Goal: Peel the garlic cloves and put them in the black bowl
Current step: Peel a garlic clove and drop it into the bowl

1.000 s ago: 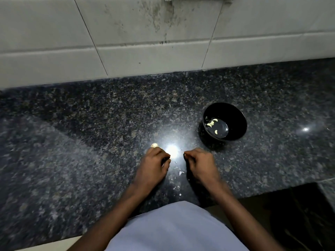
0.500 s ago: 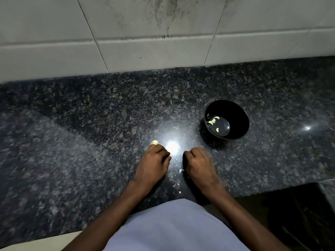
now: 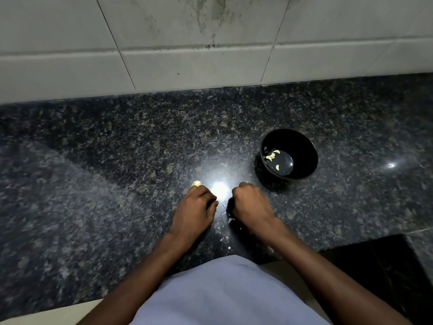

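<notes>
A dark speckled granite counter (image 3: 117,160) runs below a pale tiled wall (image 3: 187,43), and on it, to the right, stands the black bowl (image 3: 302,146) with a few peeled garlic cloves (image 3: 271,156) lying in its bottom. Near the counter's front edge the left hand (image 3: 195,207) and right hand (image 3: 249,202) rest knuckles-up with fingers curled under; I cannot tell what, if anything, either one grips. One pale garlic clove (image 3: 196,183) lies on the counter touching the left hand's far fingertips, and tiny white skin flakes (image 3: 230,220) lie between the hands.
</notes>
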